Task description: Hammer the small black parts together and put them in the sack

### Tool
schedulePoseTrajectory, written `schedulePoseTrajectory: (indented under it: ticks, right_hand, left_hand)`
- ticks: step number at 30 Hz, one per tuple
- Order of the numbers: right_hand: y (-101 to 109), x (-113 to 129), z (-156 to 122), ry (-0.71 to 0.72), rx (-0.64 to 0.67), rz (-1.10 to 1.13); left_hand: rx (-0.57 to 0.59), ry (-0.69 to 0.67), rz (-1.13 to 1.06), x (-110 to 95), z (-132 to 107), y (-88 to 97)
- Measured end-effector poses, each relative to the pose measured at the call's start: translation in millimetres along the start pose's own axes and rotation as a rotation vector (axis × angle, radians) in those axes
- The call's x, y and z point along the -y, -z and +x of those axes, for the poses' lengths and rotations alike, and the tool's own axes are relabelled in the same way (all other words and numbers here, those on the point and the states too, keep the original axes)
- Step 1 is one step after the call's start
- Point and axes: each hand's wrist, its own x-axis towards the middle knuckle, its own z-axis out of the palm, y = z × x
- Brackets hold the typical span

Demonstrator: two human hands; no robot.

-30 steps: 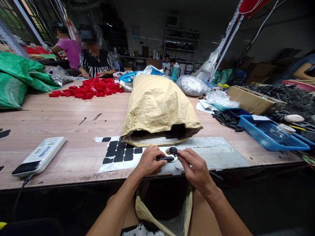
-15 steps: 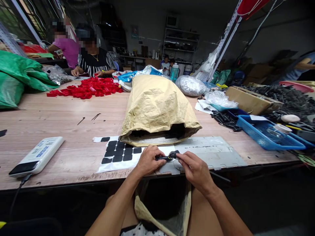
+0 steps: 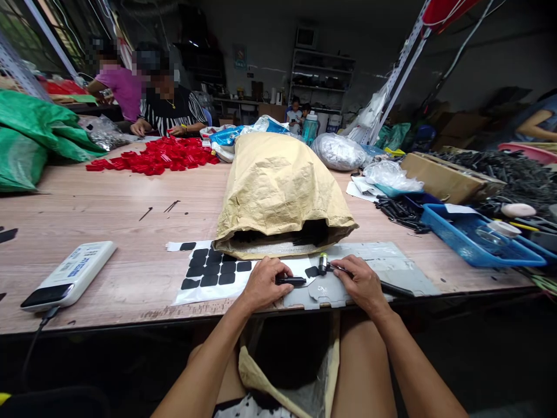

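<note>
My left hand (image 3: pixel 265 283) is closed on a short black rod-like piece (image 3: pixel 292 281), whose end sticks out to the right over the grey board (image 3: pixel 383 270). In my right hand (image 3: pixel 361 278) is a small hammer, gripped by its thin shaft. The hammer head (image 3: pixel 322 264) has a yellow-green end and hangs just right of a loose black square pad (image 3: pixel 311 271). Its black handle (image 3: pixel 397 289) reaches out past my hand to the right. Left of my left hand lies a white sheet (image 3: pixel 178 296) with rows of black rounded square pads (image 3: pixel 211 269).
A yellow paper sack (image 3: pixel 282 180) lies mouth toward me, with dark pieces inside. Another open sack (image 3: pixel 261 377) is between my legs. A white device (image 3: pixel 72 273), red parts (image 3: pixel 156 155), a blue tray (image 3: pixel 478 244) and black parts (image 3: pixel 395 212) stand around. Co-workers sit at far left.
The hammer head has swung off the black piece, up and to the right, with my right hand moving right. My left hand stays in place, still gripping the black piece.
</note>
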Motion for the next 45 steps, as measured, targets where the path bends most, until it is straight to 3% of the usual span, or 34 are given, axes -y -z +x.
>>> schedulePoseTrajectory:
  ticks: [6, 31, 34, 36, 39, 42, 45]
  right_hand:
    - [-3, 1, -3, 0.052, -0.049, -0.074]
    - [-7, 1, -4, 0.009, -0.061, -0.113]
    - [-7, 1, -3, 0.0, -0.06, -0.113]
    - [-6, 1, -3, 0.002, -0.057, -0.111]
    - [-6, 2, -3, -0.004, -0.052, -0.11]
    - [-7, 1, -3, -0.021, -0.05, -0.111]
    - [-7, 1, -3, -0.019, -0.05, -0.11]
  left_hand:
    - [0.006, 0.003, -0.005, -1, 0, 0.7]
    - [-0.002, 0.004, -0.033, -1, 0, 2.7]
    - [0.015, -0.019, -0.094, -8, -5, 6.0]
    - [0.083, -0.033, -0.199, -21, -16, 7.9]
    - [0.32, -0.06, -0.342, -44, -39, 1.9]
    - [0.562, -0.051, -0.262, -52, -59, -21.8]
    - [0.622, 0.12, -0.039, -37, -68, -56.9]
